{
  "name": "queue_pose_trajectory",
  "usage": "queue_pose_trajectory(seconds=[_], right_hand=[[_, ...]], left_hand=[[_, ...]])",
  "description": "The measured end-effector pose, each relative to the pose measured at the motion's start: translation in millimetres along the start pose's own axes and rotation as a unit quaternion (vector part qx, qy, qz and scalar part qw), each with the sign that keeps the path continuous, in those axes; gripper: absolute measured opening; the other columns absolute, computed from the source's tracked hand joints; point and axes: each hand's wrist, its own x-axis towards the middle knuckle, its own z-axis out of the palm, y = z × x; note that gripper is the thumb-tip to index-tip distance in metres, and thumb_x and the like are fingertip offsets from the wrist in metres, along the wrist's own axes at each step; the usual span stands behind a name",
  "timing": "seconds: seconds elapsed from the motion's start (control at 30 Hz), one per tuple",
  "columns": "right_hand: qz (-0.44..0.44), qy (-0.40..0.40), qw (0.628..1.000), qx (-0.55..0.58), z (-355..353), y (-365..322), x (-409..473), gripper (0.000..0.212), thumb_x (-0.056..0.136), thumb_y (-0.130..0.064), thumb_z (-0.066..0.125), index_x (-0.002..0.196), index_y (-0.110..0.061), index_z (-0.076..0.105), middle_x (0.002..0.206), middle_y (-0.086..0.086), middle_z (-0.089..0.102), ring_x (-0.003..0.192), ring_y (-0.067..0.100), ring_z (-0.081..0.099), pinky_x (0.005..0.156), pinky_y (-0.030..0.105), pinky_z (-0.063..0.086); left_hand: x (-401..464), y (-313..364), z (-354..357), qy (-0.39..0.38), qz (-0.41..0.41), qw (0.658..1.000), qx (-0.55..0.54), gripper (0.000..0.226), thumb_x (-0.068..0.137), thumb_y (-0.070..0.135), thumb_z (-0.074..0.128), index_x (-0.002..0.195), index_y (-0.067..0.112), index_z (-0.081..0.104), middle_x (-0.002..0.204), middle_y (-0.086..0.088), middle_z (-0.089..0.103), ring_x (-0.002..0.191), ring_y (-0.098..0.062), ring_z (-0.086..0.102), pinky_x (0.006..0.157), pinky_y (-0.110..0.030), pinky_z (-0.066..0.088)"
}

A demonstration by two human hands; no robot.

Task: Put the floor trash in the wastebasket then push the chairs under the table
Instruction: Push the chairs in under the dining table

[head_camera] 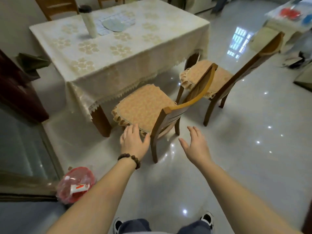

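Note:
Two wooden chairs with orange cushions stand pulled out from the table point(118, 53), which wears a cream cloth. The near chair point(148, 105) has its seat partly at the table's edge; the far chair point(219, 78) stands to its right, angled away. My left hand point(134, 142), with a bead bracelet on its wrist, is open at the near chair's seat corner, fingertips at the cushion frill. My right hand point(195, 146) is open in the air just right of that chair's back, touching nothing. A red-lined wastebasket point(76, 184) with trash inside sits on the floor at lower left.
A white bottle point(88, 22) and a mat lie on the table. Another chair point(55, 5) stands behind it. A dark door point(18, 92) and glass panel are on the left. A cluttered low table point(287, 16) stands at far right. Glossy tile floor lies around the chairs.

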Motion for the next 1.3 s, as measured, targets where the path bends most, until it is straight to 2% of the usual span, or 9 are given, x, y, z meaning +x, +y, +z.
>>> queue_pose_trajectory(seconds=[0.27,0.4,0.57,0.77,0.97,1.07,1.2,1.3], right_hand=[[-0.062,-0.033,0.997,0.015,-103,112,72,0.062,0.092,-0.035,0.054,0.145,-0.017,0.029,0.154,0.006,0.025,0.143,0.022,0.016,0.117,0.038,0.016],[-0.126,-0.049,0.991,0.001,-137,124,109,0.061,0.091,-0.031,0.055,0.145,-0.015,0.030,0.154,0.007,0.026,0.143,0.023,0.017,0.116,0.037,0.015],[-0.212,-0.066,0.975,0.002,-150,120,158,0.061,0.088,-0.031,0.058,0.142,-0.017,0.033,0.151,0.008,0.030,0.142,0.024,0.020,0.115,0.038,0.019],[-0.300,-0.048,0.951,-0.064,-149,110,227,0.067,0.085,-0.035,0.062,0.143,-0.019,0.032,0.153,0.008,0.027,0.143,0.025,0.016,0.116,0.041,0.016],[-0.389,-0.057,0.898,-0.199,-145,99,297,0.086,0.076,-0.062,0.062,0.145,-0.026,0.025,0.156,0.007,0.020,0.145,0.025,0.008,0.118,0.047,0.014],[-0.412,-0.091,0.875,-0.239,-145,95,319,0.094,0.072,-0.068,0.060,0.147,-0.027,0.021,0.158,0.006,0.015,0.146,0.025,0.003,0.118,0.048,0.008],[-0.452,-0.135,0.833,-0.288,-145,88,341,0.100,0.072,-0.072,0.059,0.149,-0.027,0.014,0.159,0.007,0.008,0.146,0.026,-0.004,0.117,0.052,0.001],[-0.480,-0.163,0.800,-0.322,-144,84,354,0.099,0.073,-0.069,0.059,0.149,-0.028,0.012,0.159,0.007,0.006,0.146,0.026,-0.005,0.117,0.052,-0.003]], left_hand=[[10,147,37,0.137,-0.034,0.990,0.005,0.052,0.093,0.044,0.046,0.134,0.013,0.045,0.136,-0.009,0.048,0.130,-0.027,0.038,0.111,-0.046,0.028],[7,192,50,0.153,-0.039,0.987,0.028,0.058,0.092,0.048,0.047,0.139,0.014,0.040,0.141,-0.007,0.044,0.134,-0.026,0.034,0.113,-0.046,0.025],[17,217,58,0.176,-0.058,0.981,0.061,0.064,0.089,0.054,0.049,0.140,0.015,0.039,0.143,-0.006,0.043,0.136,-0.026,0.032,0.115,-0.047,0.023],[59,229,78,0.156,-0.084,0.980,0.090,0.081,0.082,0.068,0.049,0.145,0.020,0.030,0.150,-0.004,0.034,0.140,-0.026,0.026,0.117,-0.046,0.019],[105,238,97,0.119,-0.107,0.982,0.098,0.091,0.080,0.074,0.045,0.149,0.021,0.020,0.155,-0.005,0.024,0.144,-0.026,0.017,0.119,-0.045,0.013],[120,240,98,0.097,-0.122,0.982,0.104,0.095,0.076,0.078,0.045,0.149,0.022,0.018,0.156,-0.004,0.023,0.144,-0.025,0.015,0.119,-0.045,0.010],[132,232,93,0.030,-0.122,0.977,0.175,0.111,0.062,0.086,0.051,0.149,0.026,0.016,0.154,-0.001,0.025,0.143,-0.023,0.018,0.118,-0.044,0.008],[134,220,98,-0.024,-0.112,0.961,0.250,0.112,0.059,0.084,0.057,0.148,0.027,0.019,0.149,-0.002,0.033,0.140,-0.024,0.024,0.116,-0.047,0.012]])
